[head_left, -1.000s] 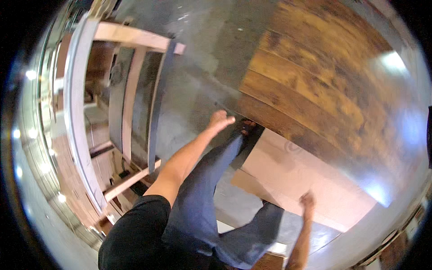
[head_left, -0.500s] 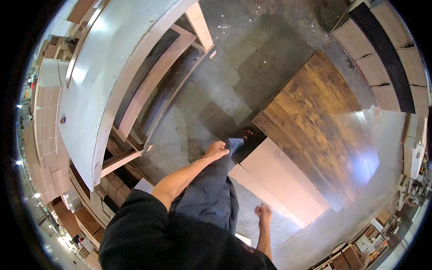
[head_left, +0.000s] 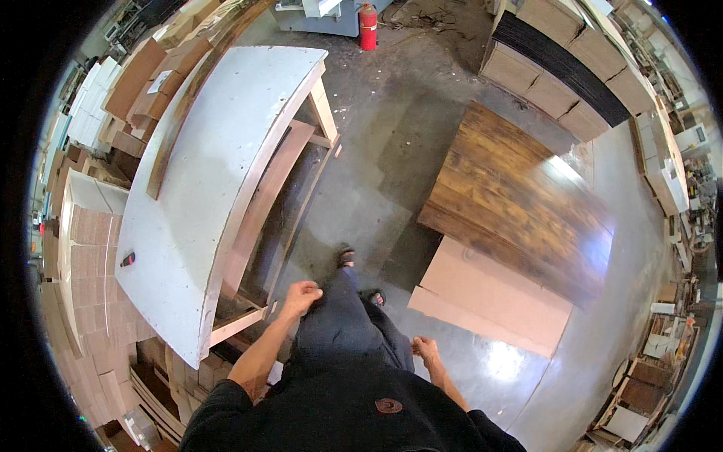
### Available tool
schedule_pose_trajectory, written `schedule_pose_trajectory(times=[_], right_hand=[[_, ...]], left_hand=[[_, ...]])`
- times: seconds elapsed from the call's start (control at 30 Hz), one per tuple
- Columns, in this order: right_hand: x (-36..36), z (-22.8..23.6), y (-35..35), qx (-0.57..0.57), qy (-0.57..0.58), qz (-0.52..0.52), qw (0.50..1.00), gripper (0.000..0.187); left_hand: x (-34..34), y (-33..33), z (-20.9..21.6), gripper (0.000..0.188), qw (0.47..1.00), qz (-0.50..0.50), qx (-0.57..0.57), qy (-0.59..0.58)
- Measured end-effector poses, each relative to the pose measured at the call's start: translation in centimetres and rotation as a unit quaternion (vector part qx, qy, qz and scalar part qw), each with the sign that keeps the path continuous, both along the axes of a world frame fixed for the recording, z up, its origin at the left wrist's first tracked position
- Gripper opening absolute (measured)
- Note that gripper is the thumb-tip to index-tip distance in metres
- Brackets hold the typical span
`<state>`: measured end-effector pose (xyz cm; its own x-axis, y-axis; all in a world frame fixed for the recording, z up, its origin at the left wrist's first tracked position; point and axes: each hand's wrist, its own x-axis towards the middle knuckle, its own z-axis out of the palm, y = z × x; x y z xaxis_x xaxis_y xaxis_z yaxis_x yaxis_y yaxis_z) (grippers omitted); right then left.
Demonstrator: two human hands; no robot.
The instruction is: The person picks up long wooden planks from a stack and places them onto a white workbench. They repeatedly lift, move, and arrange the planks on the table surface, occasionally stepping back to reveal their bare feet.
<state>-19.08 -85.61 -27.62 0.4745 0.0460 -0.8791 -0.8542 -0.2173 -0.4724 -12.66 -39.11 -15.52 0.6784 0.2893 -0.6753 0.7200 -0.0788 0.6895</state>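
My left hand hangs in front of my left thigh with its fingers curled in and nothing seen in them. It is nearest the front corner of a white-topped wooden workbench, apart from it. My right hand is down by my right side, loosely closed, with no object showing in it. To the right lies a brown stained plank panel. A pinkish-brown cardboard sheet sticks out from beneath its near side. On the bench's left edge lies a small black and red object, too small to name.
A long wooden board lies along the bench top. Cardboard stacks stand on the left, and more stacked packs at the far right. A red fire extinguisher stands before a grey machine. Concrete floor runs between bench and panel.
My view has shifted, bringing the whole bench top and the fire extinguisher into sight. My left hand has drawn back toward my body, and both my feet now show in a step.
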Motion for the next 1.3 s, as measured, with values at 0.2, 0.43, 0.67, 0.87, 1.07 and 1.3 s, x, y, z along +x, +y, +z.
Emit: schedule_pose_trajectory(times=[0.2, 0.43, 0.67, 0.87, 1.07, 1.3], right_hand=[[-4.4, 0.9, 1.9, -0.007, 0.038, -0.102, 0.994, 0.028], [1.3, 2.7, 10.2, -0.013, -0.034, -0.070, 0.997, 0.029], [9.0, 10.2, 26.7, -0.014, -0.065, -0.037, 0.997, 0.042], [11.6, 12.9, 37.5, -0.047, -0.119, 0.094, 0.987, 0.044], [16.6, 18.2, 45.1, -0.096, -0.198, 0.161, 0.962, 0.042], [32.2, 25.0, 57.5, 0.045, -0.297, 0.194, 0.934, 0.045]], left_hand=[[-1.4, 9.1, 6.7, 0.031, 0.969, 0.098, 0.082, -0.209], [4.1, 35.3, 14.6, 0.039, 0.836, 0.148, 0.438, -0.295], [13.8, 59.8, 15.1, 0.088, 0.735, 0.070, 0.645, -0.195], [20.5, 70.9, 13.0, 0.101, 0.876, -0.032, 0.466, -0.120], [21.4, 71.2, 14.1, 0.071, 0.957, -0.015, 0.255, -0.137], [17.8, 61.0, 17.4, 0.064, 0.945, 0.024, 0.288, -0.155]])
